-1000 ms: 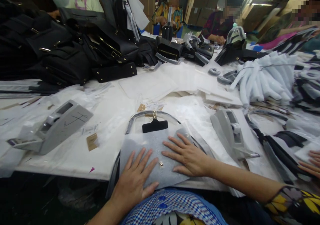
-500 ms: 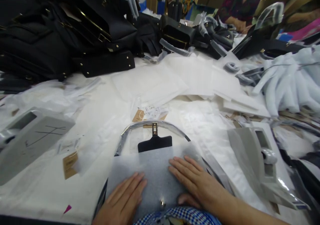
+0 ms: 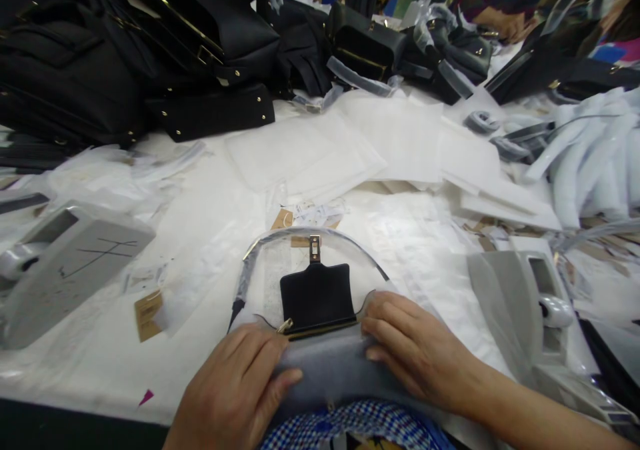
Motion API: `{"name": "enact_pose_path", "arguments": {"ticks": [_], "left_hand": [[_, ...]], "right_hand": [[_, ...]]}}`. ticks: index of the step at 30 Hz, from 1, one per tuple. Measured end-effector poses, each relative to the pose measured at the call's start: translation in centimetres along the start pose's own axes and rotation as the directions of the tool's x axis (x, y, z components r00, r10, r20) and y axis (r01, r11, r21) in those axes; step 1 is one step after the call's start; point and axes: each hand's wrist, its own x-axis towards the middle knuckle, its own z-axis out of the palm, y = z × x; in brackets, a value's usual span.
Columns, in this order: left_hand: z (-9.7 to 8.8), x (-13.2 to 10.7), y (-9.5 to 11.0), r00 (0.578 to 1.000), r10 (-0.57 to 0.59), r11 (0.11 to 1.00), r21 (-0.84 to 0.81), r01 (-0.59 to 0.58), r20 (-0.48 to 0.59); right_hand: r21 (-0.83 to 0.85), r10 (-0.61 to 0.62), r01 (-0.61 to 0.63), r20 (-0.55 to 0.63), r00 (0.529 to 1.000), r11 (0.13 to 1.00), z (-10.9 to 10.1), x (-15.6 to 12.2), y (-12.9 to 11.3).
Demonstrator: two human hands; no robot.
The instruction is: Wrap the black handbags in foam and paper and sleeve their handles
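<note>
A black handbag lies in front of me, its front covered by a translucent greyish sheet [image 3: 330, 370]. Its black flap tab [image 3: 317, 297] points away from me and ends in a gold clasp [image 3: 315, 249]. Beyond the tab arches a plastic-wrapped handle [image 3: 245, 273]. My left hand [image 3: 233, 377] curls over the upper left edge of the sheet and bag, thumb on the sheet, beside a gold zipper pull [image 3: 285, 327]. At the upper right edge, my right hand [image 3: 413, 347] grips sheet and bag with bent fingers. The lower part of the bag is hidden by blue checked cloth [image 3: 350, 420].
Grey tape dispensers stand left [image 3: 95, 257] and right [image 3: 505, 303]. Black bags [image 3: 210, 113] are heaped at the back left, with white sheets [image 3: 305, 157] before them. Brown tags [image 3: 149, 317] lie nearby. White wrapped pieces [image 3: 595, 157] fill the right. A co-worker's hands [image 3: 503, 23] show behind.
Both hands were lying flat on the sheet; now they are curled over its upper edge and the bag's. More of the black tab and the zipper pull now show.
</note>
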Motion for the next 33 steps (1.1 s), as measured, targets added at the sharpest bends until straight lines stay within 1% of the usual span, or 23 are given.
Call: {"name": "enact_pose_path", "arguments": {"ticks": [2,4,6,9,12,14,17,19,21,23,25,27,29,31,33], "left_hand": [[-0.3,0.1,0.1,1.000,0.007,1.000,-0.030,-0.007,0.002],[0.1,0.3,0.1,1.000,0.016,1.000,-0.013,-0.016,-0.001],[1.1,0.4,-0.1,1.000,0.007,0.999,0.036,-0.007,0.000],[2.9,0.5,-0.7,0.999,-0.024,0.993,0.116,0.021,0.027],[4.1,0.5,-1.2,0.996,-0.034,0.985,0.172,0.020,0.079],[4.3,0.6,-1.2,0.996,-0.014,0.981,0.195,-0.004,0.093],[4.0,0.8,-0.4,0.997,0.009,0.977,0.210,-0.026,0.081],[3.8,0.8,0.5,0.999,-0.001,0.978,0.208,-0.006,0.035],[3.8,0.6,1.3,0.999,0.039,0.987,0.156,-0.037,-0.015],[3.8,0.1,1.7,0.993,0.112,0.991,0.080,-0.110,-0.030],[3.7,-0.6,1.9,0.982,0.187,0.981,0.044,-0.188,0.027],[3.5,-1.5,1.8,0.964,0.240,0.965,0.077,-0.250,0.113],[3.2,-2.4,1.8,0.943,0.264,0.950,0.111,-0.290,0.201],[2.9,-3.1,1.8,0.936,0.240,0.954,0.113,-0.276,0.259],[2.7,-3.4,1.9,0.931,0.198,0.968,0.091,-0.236,0.305]], "right_hand": [[0.004,-0.041,0.041,-0.009,0.999,0.999,-0.1,0.1,0.2],[-0.024,-0.036,0.036,0.003,0.999,0.999,0.3,0.4,0.3],[-0.037,0.032,-0.030,0.058,0.998,0.999,1.0,1.1,0.6],[-0.069,0.134,-0.124,0.162,0.978,0.990,2.2,2.1,0.9],[-0.149,0.161,-0.131,0.212,0.964,0.980,3.0,2.6,1.2],[-0.184,0.169,-0.130,0.218,0.961,0.974,3.4,2.7,1.2],[-0.197,0.170,-0.132,0.192,0.967,0.972,3.6,2.5,1.1],[-0.190,0.161,-0.128,0.165,0.973,0.973,3.6,2.4,1.0],[-0.182,0.149,-0.120,0.153,0.977,0.976,3.6,2.3,0.9],[-0.178,0.146,-0.118,0.152,0.978,0.977,3.6,2.3,0.9],[-0.172,0.145,-0.120,0.142,0.979,0.978,3.6,2.2,0.9],[-0.166,0.146,-0.125,0.119,0.982,0.978,3.6,2.2,0.8],[-0.159,0.146,-0.129,0.098,0.984,0.979,3.7,2.2,0.9],[-0.154,0.147,-0.133,0.084,0.986,0.979,3.6,2.2,0.9],[-0.151,0.149,-0.137,0.072,0.986,0.979,3.6,2.2,1.0]]}}
